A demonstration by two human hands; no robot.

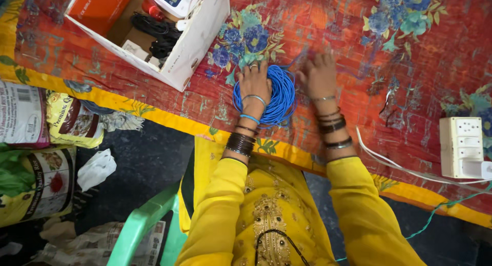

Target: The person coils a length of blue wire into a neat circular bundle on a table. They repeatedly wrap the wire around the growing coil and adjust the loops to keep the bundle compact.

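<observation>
A coil of blue wire [279,99] lies on a red flowered cloth [328,25] spread over the surface in front of me. My left hand [254,84] rests flat on the coil's left side, and loops of the wire pass around that wrist. My right hand [320,77] presses down just right of the coil, fingers spread on the cloth and touching the wire's edge. Both wrists carry several bangles, and my sleeves are yellow.
An open white cardboard box [197,40] with black cables and a white device stands at the upper left. A white switch-and-socket box [460,147] with a white cord sits at the right. Printed sacks [36,143] lie on the floor at left beside a green plastic chair [146,222].
</observation>
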